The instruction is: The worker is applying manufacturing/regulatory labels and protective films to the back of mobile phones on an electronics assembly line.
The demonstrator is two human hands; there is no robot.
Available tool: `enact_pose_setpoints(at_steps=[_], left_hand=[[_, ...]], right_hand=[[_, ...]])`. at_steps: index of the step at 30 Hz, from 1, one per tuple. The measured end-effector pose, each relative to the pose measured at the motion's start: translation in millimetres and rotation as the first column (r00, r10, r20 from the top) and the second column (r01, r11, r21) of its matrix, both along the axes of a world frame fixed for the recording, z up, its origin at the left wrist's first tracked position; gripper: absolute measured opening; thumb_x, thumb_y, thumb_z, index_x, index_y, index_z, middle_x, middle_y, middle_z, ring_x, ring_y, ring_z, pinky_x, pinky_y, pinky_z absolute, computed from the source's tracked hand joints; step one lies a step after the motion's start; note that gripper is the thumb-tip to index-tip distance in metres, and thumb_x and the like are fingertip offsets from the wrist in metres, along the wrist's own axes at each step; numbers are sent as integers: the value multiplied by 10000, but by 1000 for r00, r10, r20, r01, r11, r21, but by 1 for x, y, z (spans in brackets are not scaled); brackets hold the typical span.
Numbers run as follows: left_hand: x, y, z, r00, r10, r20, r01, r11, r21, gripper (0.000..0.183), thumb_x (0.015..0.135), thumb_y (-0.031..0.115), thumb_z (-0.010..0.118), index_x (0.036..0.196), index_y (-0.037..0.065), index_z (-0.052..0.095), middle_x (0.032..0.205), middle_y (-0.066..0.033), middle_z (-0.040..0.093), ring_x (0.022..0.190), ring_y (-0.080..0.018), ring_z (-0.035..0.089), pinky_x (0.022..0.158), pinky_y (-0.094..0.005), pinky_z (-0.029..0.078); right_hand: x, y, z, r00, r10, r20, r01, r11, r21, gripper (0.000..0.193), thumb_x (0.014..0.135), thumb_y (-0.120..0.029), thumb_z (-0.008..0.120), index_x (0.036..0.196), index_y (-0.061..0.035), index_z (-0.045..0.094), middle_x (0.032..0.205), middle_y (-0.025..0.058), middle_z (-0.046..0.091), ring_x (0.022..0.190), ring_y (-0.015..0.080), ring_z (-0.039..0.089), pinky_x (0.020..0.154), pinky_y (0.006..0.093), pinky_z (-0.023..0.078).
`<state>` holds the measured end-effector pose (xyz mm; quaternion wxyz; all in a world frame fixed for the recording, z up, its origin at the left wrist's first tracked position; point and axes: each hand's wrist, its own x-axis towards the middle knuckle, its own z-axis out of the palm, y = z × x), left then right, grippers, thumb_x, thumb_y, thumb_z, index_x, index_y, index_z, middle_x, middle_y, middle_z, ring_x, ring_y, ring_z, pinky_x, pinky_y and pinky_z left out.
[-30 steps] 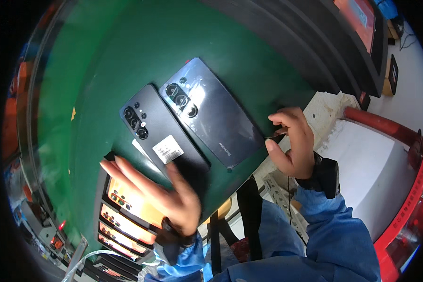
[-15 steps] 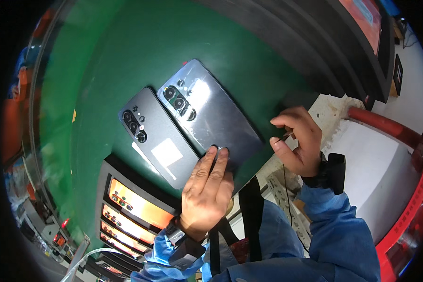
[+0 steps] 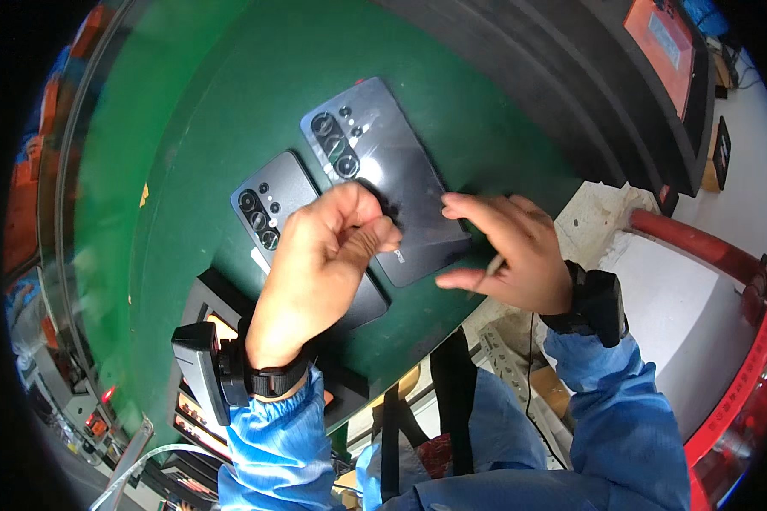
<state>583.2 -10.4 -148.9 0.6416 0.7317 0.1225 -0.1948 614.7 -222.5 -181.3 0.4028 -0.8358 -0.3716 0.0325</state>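
Observation:
Two dark phones lie back up, side by side, on a green work surface [image 3: 230, 94]. The right phone [image 3: 400, 170] has a glossy back, with round camera lenses at its far end. Across the left phone [image 3: 279, 183], my left hand [image 3: 311, 255] covers much of the lower half. Its thumb and fingertips are pinched together above the right phone's left edge; what they hold, if anything, cannot be made out. My right hand [image 3: 516, 255] hovers by the right phone's near right corner, thumb and forefinger apart, other fingers curled. Something small and thin [image 3: 493, 265] shows beside its thumb.
A black foam holder [image 3: 200, 311] with lit orange panels stands at near left, partly behind my left wrist. Dark stepped foam [image 3: 520, 60] borders the far right. Beyond the table edge are a white block [image 3: 656, 281] and a red pipe [image 3: 699, 247].
My left hand has lifted from lying flat on the right phone and curled into a pinch. My right hand has come left to that phone's edge. The whole view has shifted slightly.

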Motion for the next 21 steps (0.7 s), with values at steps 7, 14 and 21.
enact_pose_setpoints(at_steps=[7,14,21], left_hand=[[-6,-9,6,792,-452,410,-14,658,753,579,666,326,718,1093,8,491,1294,-215,402,1192,-318,405,992,-500,246],[-13,14,-11,896,-408,175,72,522,850,1034,617,433,721,1393,51,153,1418,-97,279,1329,-283,207,993,-631,10],[-12,11,-14,889,-405,216,52,555,830,1087,609,404,737,1390,10,92,1429,-102,251,1334,-279,193,986,-640,24]], right_hand=[[14,14,4,974,189,123,-168,972,-167,145,738,-164,592,736,-66,486,866,17,516,609,188,532,574,302,434],[38,34,29,944,322,-74,-328,890,-318,142,738,-126,612,775,-66,489,736,79,552,603,264,560,549,347,445],[126,77,29,906,62,418,-22,995,-98,142,814,-176,521,815,-34,529,682,145,554,669,317,572,572,391,452]])
